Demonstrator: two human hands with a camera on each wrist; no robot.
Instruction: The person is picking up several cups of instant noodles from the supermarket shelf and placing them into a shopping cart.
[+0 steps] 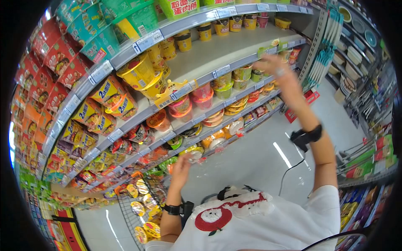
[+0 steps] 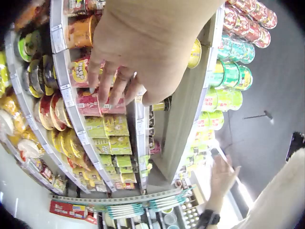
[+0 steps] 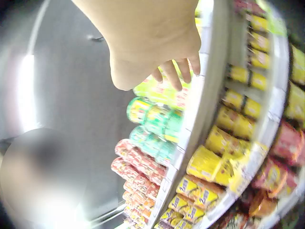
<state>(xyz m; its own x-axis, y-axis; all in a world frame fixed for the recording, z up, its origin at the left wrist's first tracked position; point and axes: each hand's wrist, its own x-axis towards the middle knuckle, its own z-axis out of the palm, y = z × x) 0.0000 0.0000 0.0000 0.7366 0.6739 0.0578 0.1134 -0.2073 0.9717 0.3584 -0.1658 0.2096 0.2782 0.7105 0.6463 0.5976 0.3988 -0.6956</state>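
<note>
My left hand (image 1: 181,169) is low in front of the lower shelves in the head view. Its fingers (image 2: 108,81) hang loosely in the left wrist view, holding nothing and overlapping pink noodle cups (image 2: 89,102). Raised before the right end of the shelving, my right hand (image 1: 279,71) is blurred by motion. Its fingers (image 3: 174,74) are spread and carry nothing, overlapping light green noodle tubs (image 3: 155,90) in the right wrist view. Yellow noodle tubs (image 1: 138,70) stand on the middle shelf, left of the right hand.
A wire basket (image 1: 125,209) holding several packaged yellow items stands at lower left. Small clear hooks with red tips stick out near the lower shelves. Another rack (image 1: 349,58) with bowls and utensils lines the right side, across the shiny floor (image 1: 259,167).
</note>
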